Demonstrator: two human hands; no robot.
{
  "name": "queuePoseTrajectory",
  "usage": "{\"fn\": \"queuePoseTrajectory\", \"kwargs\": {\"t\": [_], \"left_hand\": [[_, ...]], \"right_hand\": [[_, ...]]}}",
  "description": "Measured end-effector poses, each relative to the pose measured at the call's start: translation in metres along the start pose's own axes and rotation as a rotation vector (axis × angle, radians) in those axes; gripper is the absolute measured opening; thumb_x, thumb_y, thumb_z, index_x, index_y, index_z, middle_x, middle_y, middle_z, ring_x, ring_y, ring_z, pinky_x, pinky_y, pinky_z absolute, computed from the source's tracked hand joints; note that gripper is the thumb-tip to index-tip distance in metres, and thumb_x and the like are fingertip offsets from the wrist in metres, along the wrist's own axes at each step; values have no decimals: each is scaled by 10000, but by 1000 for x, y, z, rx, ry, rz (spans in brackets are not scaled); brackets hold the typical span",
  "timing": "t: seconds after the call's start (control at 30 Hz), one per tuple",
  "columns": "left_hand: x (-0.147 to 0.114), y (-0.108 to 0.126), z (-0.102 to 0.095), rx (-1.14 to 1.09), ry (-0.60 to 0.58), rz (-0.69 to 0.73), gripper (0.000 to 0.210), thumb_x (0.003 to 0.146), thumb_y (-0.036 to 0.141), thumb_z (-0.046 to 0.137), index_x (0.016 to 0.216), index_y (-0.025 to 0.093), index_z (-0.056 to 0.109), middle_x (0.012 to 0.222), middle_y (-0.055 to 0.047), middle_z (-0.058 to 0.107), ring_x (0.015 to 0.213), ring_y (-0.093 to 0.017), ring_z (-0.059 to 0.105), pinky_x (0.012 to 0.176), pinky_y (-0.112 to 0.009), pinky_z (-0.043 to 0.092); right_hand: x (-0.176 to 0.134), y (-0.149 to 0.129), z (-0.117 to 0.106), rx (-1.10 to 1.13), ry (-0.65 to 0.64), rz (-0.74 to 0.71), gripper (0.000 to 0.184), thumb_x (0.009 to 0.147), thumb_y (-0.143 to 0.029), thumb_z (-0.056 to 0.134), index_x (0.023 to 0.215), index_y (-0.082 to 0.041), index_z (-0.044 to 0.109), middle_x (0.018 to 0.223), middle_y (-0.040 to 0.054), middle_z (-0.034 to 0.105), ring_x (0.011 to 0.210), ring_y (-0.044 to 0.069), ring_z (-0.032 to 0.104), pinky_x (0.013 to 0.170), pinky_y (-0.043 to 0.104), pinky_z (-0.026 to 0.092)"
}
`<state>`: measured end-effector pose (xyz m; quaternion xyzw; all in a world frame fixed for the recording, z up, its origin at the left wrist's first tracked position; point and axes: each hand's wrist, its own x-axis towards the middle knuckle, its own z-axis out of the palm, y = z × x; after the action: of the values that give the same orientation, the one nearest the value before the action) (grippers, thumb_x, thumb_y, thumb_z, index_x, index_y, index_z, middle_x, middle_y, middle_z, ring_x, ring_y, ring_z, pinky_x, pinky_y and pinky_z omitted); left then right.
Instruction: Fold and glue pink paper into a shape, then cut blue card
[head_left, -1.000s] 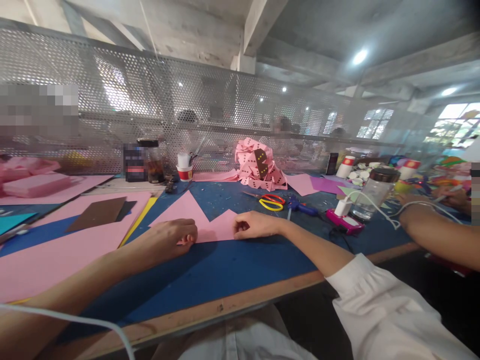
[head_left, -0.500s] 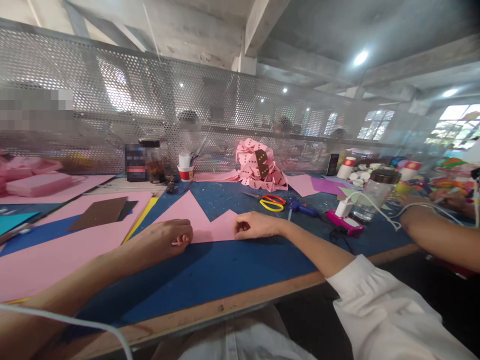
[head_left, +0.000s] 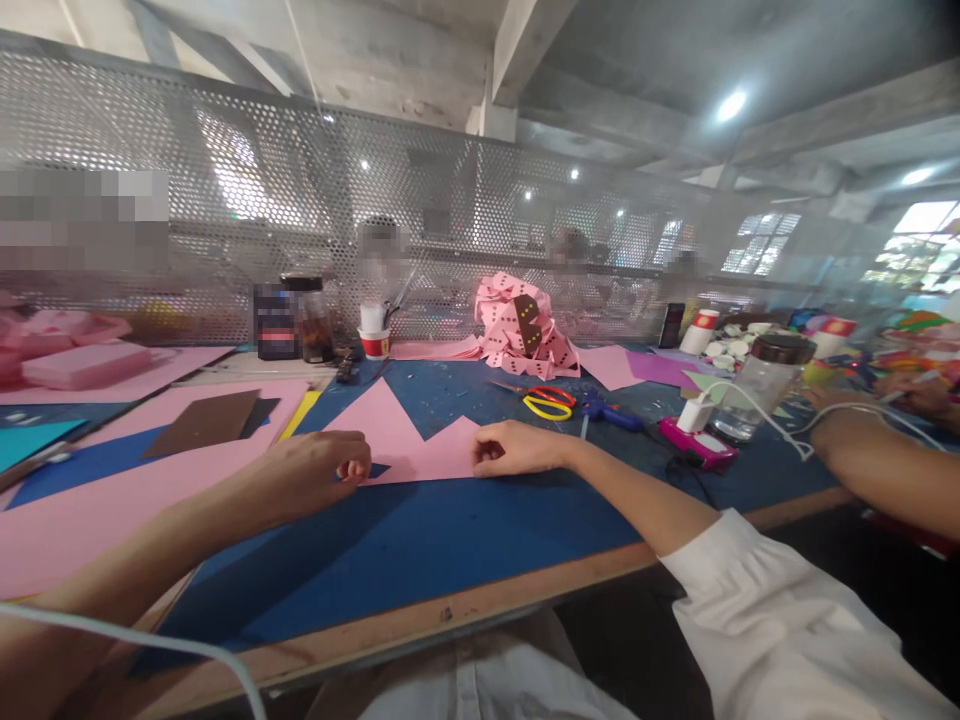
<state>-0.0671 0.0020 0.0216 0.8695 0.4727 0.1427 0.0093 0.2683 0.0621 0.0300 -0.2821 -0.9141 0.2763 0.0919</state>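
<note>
On blue flat tabletop (head_left: 450,545): pink zigzag-edged paper sheet (head_left: 420,459) up front; red-and-yellow-handled metal scissors (head_left: 549,404) behind, rightward; blue plastic glue gun (head_left: 611,414) further right; dotted pink paper sculpture (head_left: 498,322) behind scissors.

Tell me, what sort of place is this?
Probably a papercraft workshop: a zigzag-cut sheet of pink paper lies on a blue-topped workbench, with red-and-yellow-handled scissors nearby.
</note>
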Motion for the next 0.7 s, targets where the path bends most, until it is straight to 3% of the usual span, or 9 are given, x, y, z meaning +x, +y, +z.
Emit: {"fn": "queuePoseTrajectory", "kwargs": {"t": [0.13, 0.3, 0.7], "left_hand": [[6, 16, 1, -26, 44, 18, 188, 924, 314, 514, 887, 224, 675, 914, -36, 714, 812, -198, 665, 738, -286, 483], [19, 41, 15, -64, 12, 147, 217, 989, 341, 499, 989, 228, 685, 1009, -43, 694, 915, -193, 659, 798, -281, 489], [17, 46, 25, 20, 99, 247, 290, 1049, 294, 415, 985, 199, 681, 934, -47, 668, 861, -170, 637, 770, -273, 476]], "right_hand": [[0, 0, 0, -2, 4, -11, 120, 853, -260, 691, 914, -157, 704, 837, 9, 672, 748, 128, 587, 674, 219, 432], [1, 2, 1, -17, 12, -21, 102, 850, -250, 690, 902, -163, 707, 836, 5, 674, 741, 125, 580, 669, 219, 422], [-2, -8, 4, -100, 59, -81, 110, 850, -255, 711, 920, -171, 708, 930, 38, 704, 797, 150, 617, 709, 249, 435]]}}
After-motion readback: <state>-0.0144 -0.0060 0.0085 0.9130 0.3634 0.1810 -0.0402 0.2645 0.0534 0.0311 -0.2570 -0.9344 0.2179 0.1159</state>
